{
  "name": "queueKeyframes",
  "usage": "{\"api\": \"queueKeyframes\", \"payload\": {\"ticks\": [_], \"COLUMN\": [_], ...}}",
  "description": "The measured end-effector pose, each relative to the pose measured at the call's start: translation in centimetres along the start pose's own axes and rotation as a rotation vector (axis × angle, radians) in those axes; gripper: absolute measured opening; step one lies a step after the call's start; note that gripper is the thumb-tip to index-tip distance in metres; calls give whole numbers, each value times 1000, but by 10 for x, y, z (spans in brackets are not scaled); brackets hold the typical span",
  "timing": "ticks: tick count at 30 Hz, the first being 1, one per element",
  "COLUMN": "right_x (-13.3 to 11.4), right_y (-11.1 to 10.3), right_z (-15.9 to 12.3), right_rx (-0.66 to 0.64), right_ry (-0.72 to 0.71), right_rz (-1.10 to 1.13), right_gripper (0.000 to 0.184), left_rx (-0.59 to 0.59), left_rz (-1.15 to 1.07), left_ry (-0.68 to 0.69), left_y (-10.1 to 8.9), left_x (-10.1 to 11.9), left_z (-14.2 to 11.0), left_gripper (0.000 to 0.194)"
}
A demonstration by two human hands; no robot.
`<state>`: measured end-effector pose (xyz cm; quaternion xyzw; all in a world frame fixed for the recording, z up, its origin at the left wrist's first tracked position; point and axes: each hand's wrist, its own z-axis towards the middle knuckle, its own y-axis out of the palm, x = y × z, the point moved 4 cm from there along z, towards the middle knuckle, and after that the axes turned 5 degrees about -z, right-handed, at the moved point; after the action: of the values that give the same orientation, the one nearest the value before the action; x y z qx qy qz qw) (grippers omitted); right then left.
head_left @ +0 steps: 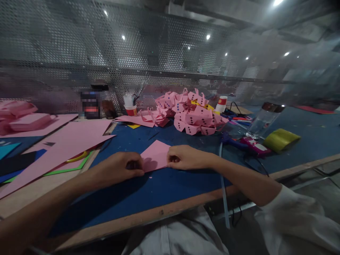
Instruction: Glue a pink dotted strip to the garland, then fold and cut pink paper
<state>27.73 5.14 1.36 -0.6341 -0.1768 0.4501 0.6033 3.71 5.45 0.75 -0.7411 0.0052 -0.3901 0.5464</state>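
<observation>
A tall grey screen of perforated metal [164, 63] stands beyond the far side of a long blue tabletop with a pale wooden edge [127, 198]. Large flat sheets of pink paper [77, 134] spread across the left part of the tabletop. Next in size is a heap of folded pink paper shapes marked with dark dots [196, 118], piled toward the tabletop's far side, around the middle. The person's left hand [130, 164] and right hand [183, 156] rest over the near middle of the tabletop. The left hand's fingers are curled, thumb and forefinger drawn close together at the left edge of a small, pointed piece of pink paper [156, 156]; the right hand is bent into a loose fist, its fingertips closed on the right edge of that piece. The piece lies on the near middle of the tabletop, between the two hands. On the right part of the tabletop stands a clear jar with a dark lid [261, 122], a yellow hollow roll [281, 140] lying just beside it on the nearer side. At the tabletop's far side, left of middle, is a red-and-white paper cup [130, 109] with slim items in it.
</observation>
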Motion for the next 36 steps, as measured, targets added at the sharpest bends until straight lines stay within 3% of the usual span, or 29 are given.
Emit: {"api": "queueKeyframes", "payload": {"ticks": [7,13,18,25,36], "right_x": [-1,-2,-2,-4,-3], "right_y": [1,6,9,10,12], "right_z": [1,5,9,9,9], "right_rx": [-1,14,17,45,61], "right_ry": [23,31,46,69,112], "right_rz": [4,8,-29,-37,-69], "right_gripper": [7,17,15,12,16], "left_rx": [135,157,177,221,232], "left_rz": [-128,-29,28,81,89], "left_ry": [35,-12,-1,-56,-2], "left_y": [22,25,25,27,35], "left_x": [6,10,18,16,36], "left_z": [6,5,4,9,22], "left_gripper": [26,23,21,36,22]}}
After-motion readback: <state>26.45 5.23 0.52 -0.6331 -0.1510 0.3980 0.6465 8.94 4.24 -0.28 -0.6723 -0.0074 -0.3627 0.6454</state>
